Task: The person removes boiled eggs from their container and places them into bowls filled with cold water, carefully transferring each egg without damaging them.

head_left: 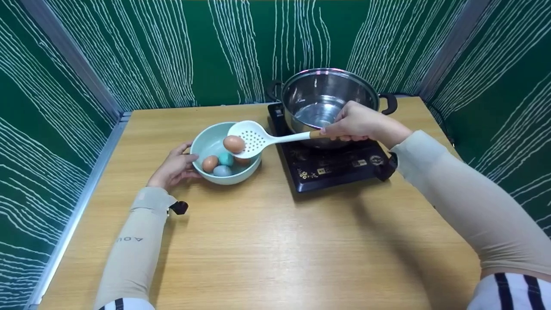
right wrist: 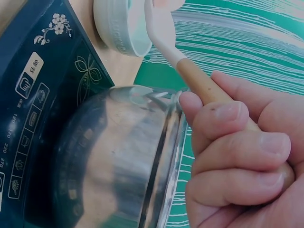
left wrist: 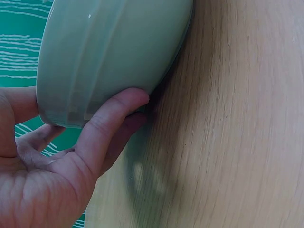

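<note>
In the head view, my right hand [head_left: 355,122] grips the wooden handle of a white skimmer [head_left: 255,137], its fingers curled round the handle [right wrist: 206,85]. On the perforated head lies a brown egg [head_left: 233,144], over the pale green bowl [head_left: 205,146]. Inside the bowl are a brown egg [head_left: 210,164], a turquoise egg [head_left: 225,159], a grey-blue egg [head_left: 222,171] and another brown one partly hidden under the skimmer. My left hand [head_left: 174,167] holds the bowl's left side, thumb at the rim, fingers against the outer wall [left wrist: 109,61].
A steel pot [head_left: 297,97] with black handles stands on a black induction cooker [head_left: 331,172] at the back right, below my right hand. Green panels [head_left: 224,51] with white lines surround the wooden table [head_left: 258,241]. A cable runs behind the cooker.
</note>
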Demonstrator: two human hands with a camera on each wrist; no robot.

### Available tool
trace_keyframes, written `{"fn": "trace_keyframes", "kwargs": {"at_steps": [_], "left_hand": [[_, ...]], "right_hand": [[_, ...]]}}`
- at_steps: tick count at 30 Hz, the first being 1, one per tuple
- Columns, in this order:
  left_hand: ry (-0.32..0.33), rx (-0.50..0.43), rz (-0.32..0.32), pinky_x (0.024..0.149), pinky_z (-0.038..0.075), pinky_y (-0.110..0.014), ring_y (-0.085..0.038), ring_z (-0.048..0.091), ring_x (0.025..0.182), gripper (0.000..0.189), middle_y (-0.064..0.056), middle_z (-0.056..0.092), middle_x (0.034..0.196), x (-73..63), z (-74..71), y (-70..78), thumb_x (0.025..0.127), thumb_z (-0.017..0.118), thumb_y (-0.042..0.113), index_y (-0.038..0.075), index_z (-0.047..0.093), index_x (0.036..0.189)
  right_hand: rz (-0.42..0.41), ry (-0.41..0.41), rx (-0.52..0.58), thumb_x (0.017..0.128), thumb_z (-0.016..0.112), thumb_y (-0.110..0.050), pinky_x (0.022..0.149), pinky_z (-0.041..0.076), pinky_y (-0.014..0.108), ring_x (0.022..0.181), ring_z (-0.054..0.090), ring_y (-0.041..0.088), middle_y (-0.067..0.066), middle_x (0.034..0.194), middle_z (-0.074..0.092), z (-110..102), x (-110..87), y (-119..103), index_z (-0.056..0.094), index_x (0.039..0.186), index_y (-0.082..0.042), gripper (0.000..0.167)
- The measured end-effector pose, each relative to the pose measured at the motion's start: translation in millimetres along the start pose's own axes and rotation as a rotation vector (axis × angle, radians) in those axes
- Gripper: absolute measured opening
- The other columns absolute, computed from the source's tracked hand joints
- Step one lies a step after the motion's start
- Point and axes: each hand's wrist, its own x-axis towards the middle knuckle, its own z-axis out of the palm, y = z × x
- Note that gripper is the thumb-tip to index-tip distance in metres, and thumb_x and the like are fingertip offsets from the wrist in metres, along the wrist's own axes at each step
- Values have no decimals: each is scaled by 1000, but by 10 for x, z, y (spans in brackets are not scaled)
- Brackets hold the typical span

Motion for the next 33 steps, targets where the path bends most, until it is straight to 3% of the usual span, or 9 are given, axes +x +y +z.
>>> {"fn": "trace_keyframes", "kwargs": {"at_steps": [10, 19, 28, 33], "left_hand": [[0, 12, -3, 89, 69, -39, -22, 76, 108, 65, -28, 38, 169, -23, -4, 16, 116, 45, 15, 21, 18, 176], [5, 11, -10, 88, 68, -38, -22, 76, 107, 65, -28, 36, 170, -11, 6, 16, 116, 44, 15, 21, 18, 176], [-2, 13, 0, 88, 68, -38, -22, 76, 106, 65, -29, 33, 172, -8, 0, 9, 116, 44, 15, 21, 19, 176], [-2, 29, 2, 88, 68, -37, -21, 75, 107, 66, -29, 32, 172, 0, 4, 3, 116, 44, 15, 20, 18, 176]], "right_hand": [[-49, 39, -23, 97, 83, -38, 41, 29, 22, 42, 37, 6, -6, 52, 53, 68, 24, 8, 76, 73, -9, 39], [-75, 33, -98, 99, 81, -36, 47, 37, 24, 51, 48, 10, -3, 58, 58, 47, 56, -51, 77, 80, -7, 35], [-103, 63, -226, 101, 78, -39, 49, 41, 24, 56, 52, 12, -2, 63, 61, 18, 101, -197, 78, 80, -8, 37], [-137, 90, -309, 101, 78, -43, 47, 38, 24, 55, 51, 12, -4, 61, 61, 31, 138, -295, 80, 78, -9, 40]]}}
